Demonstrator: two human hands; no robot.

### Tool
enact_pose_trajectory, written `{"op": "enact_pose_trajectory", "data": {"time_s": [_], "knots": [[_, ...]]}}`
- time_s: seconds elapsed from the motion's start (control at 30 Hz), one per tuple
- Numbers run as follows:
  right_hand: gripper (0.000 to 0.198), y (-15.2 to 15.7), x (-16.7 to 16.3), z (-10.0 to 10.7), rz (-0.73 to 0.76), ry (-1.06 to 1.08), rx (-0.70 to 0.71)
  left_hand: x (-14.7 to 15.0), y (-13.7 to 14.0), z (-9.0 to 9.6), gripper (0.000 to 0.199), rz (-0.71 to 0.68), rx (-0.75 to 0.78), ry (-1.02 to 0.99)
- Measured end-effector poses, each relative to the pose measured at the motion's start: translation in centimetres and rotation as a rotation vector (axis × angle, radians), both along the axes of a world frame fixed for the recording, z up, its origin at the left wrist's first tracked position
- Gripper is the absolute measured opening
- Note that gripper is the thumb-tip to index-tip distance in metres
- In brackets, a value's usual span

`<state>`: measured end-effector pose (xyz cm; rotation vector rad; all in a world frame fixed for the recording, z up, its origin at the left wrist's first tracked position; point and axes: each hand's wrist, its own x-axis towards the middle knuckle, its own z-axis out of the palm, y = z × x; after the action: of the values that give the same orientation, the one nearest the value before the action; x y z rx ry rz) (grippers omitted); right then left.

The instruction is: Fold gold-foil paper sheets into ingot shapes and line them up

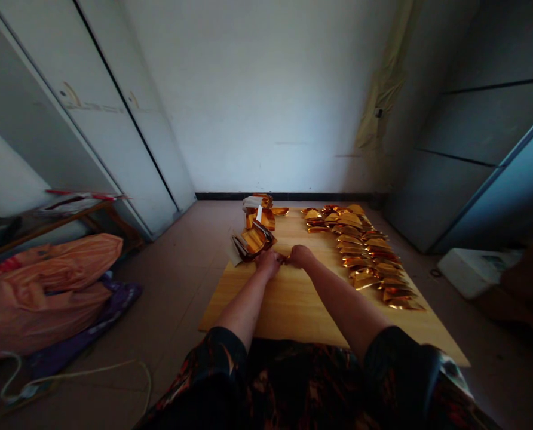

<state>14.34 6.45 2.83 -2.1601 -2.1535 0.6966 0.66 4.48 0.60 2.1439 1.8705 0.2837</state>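
Observation:
Both my hands work close together over the wooden board. My left hand [269, 263] and my right hand [301, 257] are closed on a small piece of gold foil paper [285, 260], one at each end; most of it is hidden by the fingers. Just beyond my left hand lies a stack of gold foil paper sheets [253, 240], partly curled up. Over on the right of the board, folded gold foil papers [351, 246] sit in overlapping rows.
The wooden board [302, 307] stands before me. More foil sheets and a white wrapper [257, 203] lie at its far left. Cabinets [114, 107] flank the left, a fridge-like grey unit [463, 149] the right. Orange cloth [64, 275] and a cable [91, 370] are at left.

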Motion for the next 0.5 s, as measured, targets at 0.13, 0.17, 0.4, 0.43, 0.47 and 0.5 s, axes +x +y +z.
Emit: {"op": "enact_pose_trajectory", "data": {"time_s": [0.13,0.17,0.4,0.43,0.47,0.5], "knots": [[0.027,-0.1,1.2,0.4,0.018,0.047,-0.046,0.1,-0.7,-0.1,0.025,0.019,0.037,-0.032],[0.026,-0.2,1.4,0.5,0.022,0.061,-0.053,0.0,-1.0,-0.1,0.026,0.025,0.052,-0.036],[0.025,0.0,1.4,1.1,0.091,0.118,-0.141,-1.0,-2.7,-0.5,0.031,-0.068,0.184,-0.049],[0.029,0.2,1.3,1.1,0.104,0.112,-0.146,-1.2,-2.7,-0.6,0.032,-0.107,0.199,-0.045],[0.033,0.4,1.2,1.1,0.115,0.099,-0.141,-1.4,-2.8,-0.8,0.032,-0.145,0.216,-0.041],[0.037,0.6,1.0,1.1,0.123,0.083,-0.129,-1.6,-2.8,-0.9,0.031,-0.177,0.237,-0.037]]}}
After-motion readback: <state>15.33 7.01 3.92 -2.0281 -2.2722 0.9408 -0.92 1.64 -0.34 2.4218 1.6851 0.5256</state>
